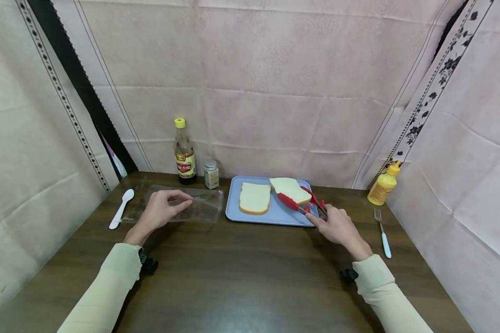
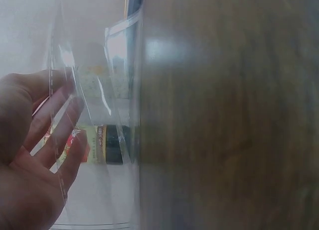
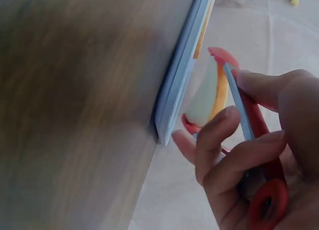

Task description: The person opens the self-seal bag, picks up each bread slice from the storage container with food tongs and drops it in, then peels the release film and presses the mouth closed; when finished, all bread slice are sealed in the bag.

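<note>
A white spoon (image 1: 121, 209) lies just left of the left hand (image 1: 162, 208), out on its own. That hand pinches a clear plastic bag (image 1: 208, 206), finger tips together on the thin film. The bag's long side runs left to right, on toward the tray (image 1: 275, 217).

Next comes a flat bread slice (image 1: 254, 198) on the tray, between the two hands. The second bread slice (image 1: 289, 186) is ahead of the right hand (image 1: 339, 226) and a bit to its left, much nearer to that hand than to the left one. It sits between the two red tips of the tongs (image 1: 287, 201) and tilts, with at least part of it up off the tray. The right hand grips the tongs, fingers and thumb curled round them, and their long way points forward and left from the hand.

The spoon looks smooth. The bag is shiny and crinkly. Past it stand a tall dark bottle (image 1: 185, 162) with a yellow cap and a small jar (image 1: 211, 175). The tray is blue, with rounded corners. The bread looks soft and white, with a thin tan crust. Right of the right hand are a round yellow bottle (image 1: 382, 187) and a fork (image 1: 383, 236) with a pale blue handle.
</note>
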A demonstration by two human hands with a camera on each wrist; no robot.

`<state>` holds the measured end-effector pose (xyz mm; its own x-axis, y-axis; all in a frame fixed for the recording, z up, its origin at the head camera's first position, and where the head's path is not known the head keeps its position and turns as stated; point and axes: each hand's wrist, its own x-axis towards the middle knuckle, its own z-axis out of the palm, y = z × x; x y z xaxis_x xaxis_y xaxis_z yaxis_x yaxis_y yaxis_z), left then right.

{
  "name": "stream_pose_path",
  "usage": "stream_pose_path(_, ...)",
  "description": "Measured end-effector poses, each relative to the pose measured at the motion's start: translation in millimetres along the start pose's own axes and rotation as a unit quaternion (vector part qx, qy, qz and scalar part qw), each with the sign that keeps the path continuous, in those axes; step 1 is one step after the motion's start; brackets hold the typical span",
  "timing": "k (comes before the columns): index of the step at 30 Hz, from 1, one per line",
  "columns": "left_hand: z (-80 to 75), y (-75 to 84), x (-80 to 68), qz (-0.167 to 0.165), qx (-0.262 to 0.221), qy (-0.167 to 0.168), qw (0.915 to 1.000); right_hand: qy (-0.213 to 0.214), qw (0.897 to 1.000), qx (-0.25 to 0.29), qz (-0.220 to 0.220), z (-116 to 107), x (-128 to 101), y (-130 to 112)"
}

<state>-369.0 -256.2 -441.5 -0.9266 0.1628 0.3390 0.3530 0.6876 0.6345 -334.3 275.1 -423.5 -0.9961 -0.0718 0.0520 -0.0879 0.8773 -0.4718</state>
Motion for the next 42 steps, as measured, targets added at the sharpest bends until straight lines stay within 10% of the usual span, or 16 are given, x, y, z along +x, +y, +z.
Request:
stream_pose_path(12,0.9,0.4,-1.9,0.006,-0.002,0.022,0.9997,0.057,0.995,-0.010,-0.078,10,5,-35)
stream_pose_path(23,2.4,-1.5,-1.0,0.016,-0.004,0.045,0.9989,0.012,0.979,-0.010,-0.203,22,10,-75)
stream_pose_path(42,4.6,2.9,-1.0,-0.001,0.000,0.046,0.9990,-0.059,0.968,-0.016,-0.243,31,8,-96)
